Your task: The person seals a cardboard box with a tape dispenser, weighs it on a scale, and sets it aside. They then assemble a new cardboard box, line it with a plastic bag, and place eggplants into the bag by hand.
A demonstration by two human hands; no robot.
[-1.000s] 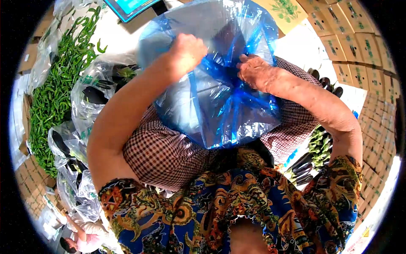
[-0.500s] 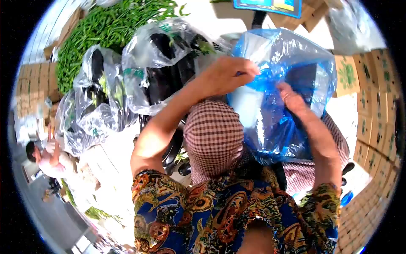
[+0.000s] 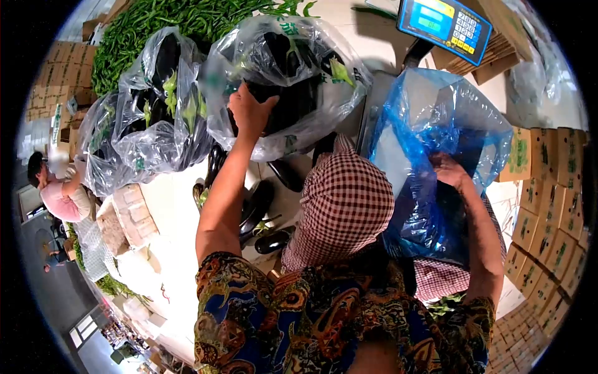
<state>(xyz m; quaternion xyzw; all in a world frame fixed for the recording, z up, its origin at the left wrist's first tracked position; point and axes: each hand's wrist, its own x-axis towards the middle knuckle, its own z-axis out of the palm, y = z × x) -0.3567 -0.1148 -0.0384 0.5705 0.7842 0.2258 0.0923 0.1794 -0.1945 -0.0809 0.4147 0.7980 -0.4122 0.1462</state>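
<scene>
My left hand (image 3: 250,113) reaches forward and grips the side of a clear plastic bag of dark eggplants (image 3: 293,68). My right hand (image 3: 447,169) is closed on the rim of a blue plastic bag (image 3: 436,118), which stands open by my right knee below a weighing scale. A checked cloth (image 3: 342,206) covers my knees between the two arms. What lies inside the blue bag is hidden by its folds.
A second clear bag of eggplants (image 3: 149,118) sits left of the first. Loose eggplants (image 3: 258,212) lie on the floor under my left arm. Green peppers (image 3: 162,25) are heaped behind. A scale display (image 3: 445,22) stands at top right, flat cartons (image 3: 548,206) at right, another person (image 3: 59,193) at far left.
My left hand let go of the blue bag and moved left onto the clear eggplant bag. My right hand stayed on the blue bag. The view swung left.
</scene>
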